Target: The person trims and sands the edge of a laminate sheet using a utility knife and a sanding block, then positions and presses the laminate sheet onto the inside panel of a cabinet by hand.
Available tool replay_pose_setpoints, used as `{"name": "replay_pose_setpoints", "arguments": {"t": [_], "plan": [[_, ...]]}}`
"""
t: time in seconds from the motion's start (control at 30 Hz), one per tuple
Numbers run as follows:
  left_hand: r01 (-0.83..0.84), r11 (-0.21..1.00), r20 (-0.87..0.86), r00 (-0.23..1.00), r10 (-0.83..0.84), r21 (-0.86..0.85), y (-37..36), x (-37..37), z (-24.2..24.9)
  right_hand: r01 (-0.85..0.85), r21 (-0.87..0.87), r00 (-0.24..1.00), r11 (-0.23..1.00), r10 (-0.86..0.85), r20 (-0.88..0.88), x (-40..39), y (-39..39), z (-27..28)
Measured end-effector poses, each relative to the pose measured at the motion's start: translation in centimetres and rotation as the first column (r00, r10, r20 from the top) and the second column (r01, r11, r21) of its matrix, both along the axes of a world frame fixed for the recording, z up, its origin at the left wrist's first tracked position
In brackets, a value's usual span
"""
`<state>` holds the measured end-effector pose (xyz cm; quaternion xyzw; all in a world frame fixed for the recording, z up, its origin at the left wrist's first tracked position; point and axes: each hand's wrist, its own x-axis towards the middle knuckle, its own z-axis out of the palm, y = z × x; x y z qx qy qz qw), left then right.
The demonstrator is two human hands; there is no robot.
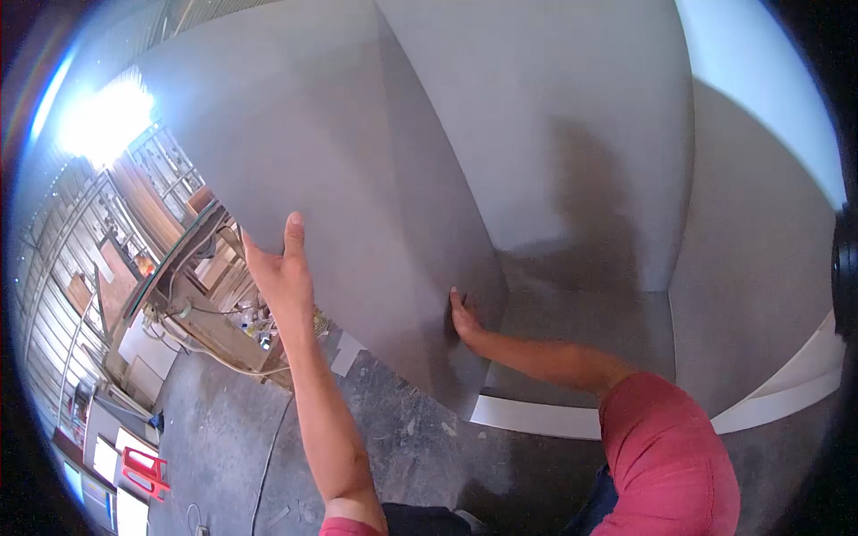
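A large grey panel (331,179), like a cabinet door, stands tilted in front of me. My left hand (284,272) grips its left edge, thumb on the near face and fingers out of sight behind. Lower down, my right hand (465,323) rests against the panel's face near its right side, fingers pointing up; part of that hand is hidden. To the right is a grey cabinet (581,348) with an open compartment and a white strip (536,417) along its base.
A cluttered workbench (223,330) stands at the left, with wood pieces and cables around it. A red plastic stool (145,472) is at the lower left. A dark cable (268,456) crosses the concrete floor (214,420). A bright light glares at the upper left.
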<state>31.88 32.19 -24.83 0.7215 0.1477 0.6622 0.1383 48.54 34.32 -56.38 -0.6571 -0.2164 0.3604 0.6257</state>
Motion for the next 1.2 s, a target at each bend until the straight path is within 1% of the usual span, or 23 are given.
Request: {"name": "replay_pose_setpoints", "arguments": {"t": [0.13,0.2,0.23,0.3,0.4,0.43,0.5,0.63,0.7,0.83,0.93,1.03,1.13,1.2], "plan": [[-0.004,1.000,0.024,1.000,0.004,0.014,0.8,-0.1,-0.2,-0.001,-0.005,1.000,1.000,0.001,-0.016,-0.3,-1.4,1.5],[0.017,1.000,0.008,1.000,-0.017,0.018,1.0,-0.2,-0.2,-0.061,0.056,0.997,0.997,0.064,-0.049,-0.1,-1.4,1.2],[0.014,1.000,0.009,1.000,-0.014,0.016,0.9,-0.2,-0.2,-0.064,0.054,0.997,0.996,0.066,-0.048,0.0,-1.1,0.8],[0.001,1.000,0.005,1.000,-0.001,-0.027,0.6,-0.2,-0.1,-0.030,0.054,1.000,0.998,0.030,0.001,0.1,-0.1,-0.2],[0.018,1.000,-0.001,1.000,-0.018,0.003,0.6,-0.1,0.0,-0.012,0.050,0.999,0.999,0.010,0.031,0.2,-0.1,-0.5],[0.018,1.000,-0.001,1.000,-0.018,0.002,0.6,-0.1,0.0,-0.012,0.049,0.999,0.999,0.010,0.031,0.2,-0.2,-0.3],[0.035,0.999,0.030,0.999,-0.035,-0.009,0.5,0.0,-0.1,-0.062,0.026,0.998,0.998,0.062,0.003,0.6,0.4,-1.0],[-0.004,1.000,0.007,1.000,0.004,-0.015,0.3,0.0,0.1,-0.052,0.035,0.999,0.998,0.053,-0.011,0.7,0.7,-1.3],[-0.016,1.000,0.008,1.000,0.016,-0.008,0.2,0.0,0.1,-0.052,0.022,0.999,0.998,0.052,-0.014,0.5,0.0,-0.6],[0.002,1.000,0.015,1.000,-0.002,-0.011,0.4,0.0,0.1,-0.044,-0.015,0.999,0.999,0.044,0.012,0.6,0.3,-0.6],[0.014,1.000,0.003,1.000,-0.014,-0.006,0.6,-0.1,0.0,-0.044,0.000,0.999,0.999,0.044,-0.022,0.4,0.1,-0.5],[0.011,1.000,0.008,1.000,-0.011,-0.013,0.7,-0.1,0.0,-0.045,-0.014,0.999,0.999,0.045,0.021,0.7,0.8,-1.3],[-0.038,0.999,0.011,0.999,0.037,0.029,1.1,-0.1,-0.1,-0.037,-0.007,0.998,0.999,0.037,0.046,0.7,0.9,-1.5],[-0.003,1.000,0.011,1.000,0.003,-0.018,0.8,-0.1,0.0,-0.032,-0.013,0.998,0.999,0.033,0.056,0.7,0.9,-1.6]]}}
